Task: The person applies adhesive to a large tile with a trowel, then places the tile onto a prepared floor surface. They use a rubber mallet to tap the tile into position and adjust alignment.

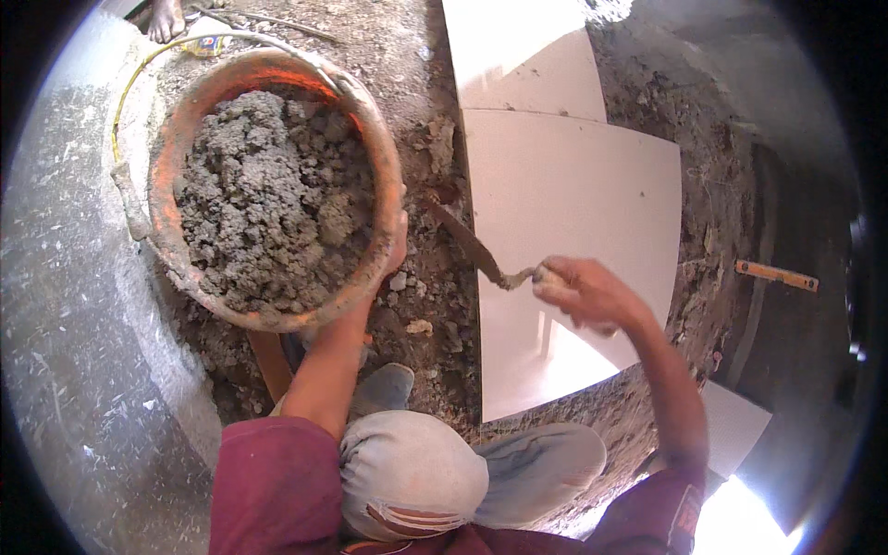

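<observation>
An orange bucket (387, 185), its rim smeared with cement, is filled with lumpy grey mortar (268, 199). My left hand (400, 242) grips the bucket's right side, most of the hand being hidden behind the rim. The bucket's wire handle (139, 69) lies over to the far left side. In my right hand (587, 291) is a trowel (470, 242), held by its handle above a white tile (583, 199). Its dirty blade points left and away from me, over the tile's left edge and the soil.
Another white tile (536, 79) adjoins at the far end. Rough soil with rubble (421, 342) lies between bucket and tiles. An orange spirit level (777, 275) is at the right. A person's bare foot (166, 20) shows at the far left. A smaller pale tile piece (735, 427) lies lower right.
</observation>
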`<state>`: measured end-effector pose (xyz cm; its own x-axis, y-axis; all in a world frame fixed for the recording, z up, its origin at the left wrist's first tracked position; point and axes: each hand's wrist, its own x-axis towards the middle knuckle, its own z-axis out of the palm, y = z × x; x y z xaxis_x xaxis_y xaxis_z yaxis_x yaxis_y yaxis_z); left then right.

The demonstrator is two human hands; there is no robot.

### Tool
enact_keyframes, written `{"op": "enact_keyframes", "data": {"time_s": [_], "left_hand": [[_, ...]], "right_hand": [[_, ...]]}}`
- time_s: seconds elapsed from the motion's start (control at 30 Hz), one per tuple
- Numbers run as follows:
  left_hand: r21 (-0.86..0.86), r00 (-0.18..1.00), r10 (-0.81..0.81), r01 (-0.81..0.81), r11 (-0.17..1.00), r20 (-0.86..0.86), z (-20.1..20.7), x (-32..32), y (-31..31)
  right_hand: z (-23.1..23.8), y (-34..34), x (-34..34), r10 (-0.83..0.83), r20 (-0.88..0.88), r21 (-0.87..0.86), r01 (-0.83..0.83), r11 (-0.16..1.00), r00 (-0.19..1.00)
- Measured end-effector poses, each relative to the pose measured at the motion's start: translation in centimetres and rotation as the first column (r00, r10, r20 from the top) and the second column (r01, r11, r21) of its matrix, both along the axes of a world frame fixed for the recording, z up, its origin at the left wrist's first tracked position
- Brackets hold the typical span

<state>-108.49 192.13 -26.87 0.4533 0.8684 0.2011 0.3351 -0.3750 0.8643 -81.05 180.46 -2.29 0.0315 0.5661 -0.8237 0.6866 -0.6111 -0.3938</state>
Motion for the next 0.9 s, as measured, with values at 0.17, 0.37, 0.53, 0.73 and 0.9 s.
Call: {"op": "enact_keyframes", "data": {"time_s": [0.17, 0.37, 0.53, 0.73, 0.9], "left_hand": [[0.242, 0.998, -0.039, 0.052, 0.969, -0.058, 0.9, 0.7, 0.5], [0.155, 0.983, -0.119, 0.141, 0.978, -0.141, 6.0, -3.1, -2.1], [-0.066, 0.940, -0.027, 0.004, 0.998, -0.339, 10.6, -11.7, -8.3], [0.375, 0.864, 0.054, 0.161, 0.913, -0.501, 12.2, -20.1, -13.5], [0.264, 0.747, 0.141, 0.047, 0.963, -0.649, 9.6, -24.1, -16.0]], "right_hand": [[0.9, -15.9, -5.3, -0.587, 0.014, 0.167, 0.577, 0.799, 0.809], [-4.9, -37.3, -16.7, -0.868, 0.129, 0.234, 0.836, 0.497, 0.480], [-12.3, -48.8, -24.6, -0.929, 0.198, 0.165, 0.924, 0.346, 0.312], [-16.4, -54.6, -28.3, -0.938, 0.219, 0.151, 0.941, 0.304, 0.268], [-15.6, -56.3, -29.7, -0.933, 0.250, 0.145, 0.943, 0.300, 0.259]]}}
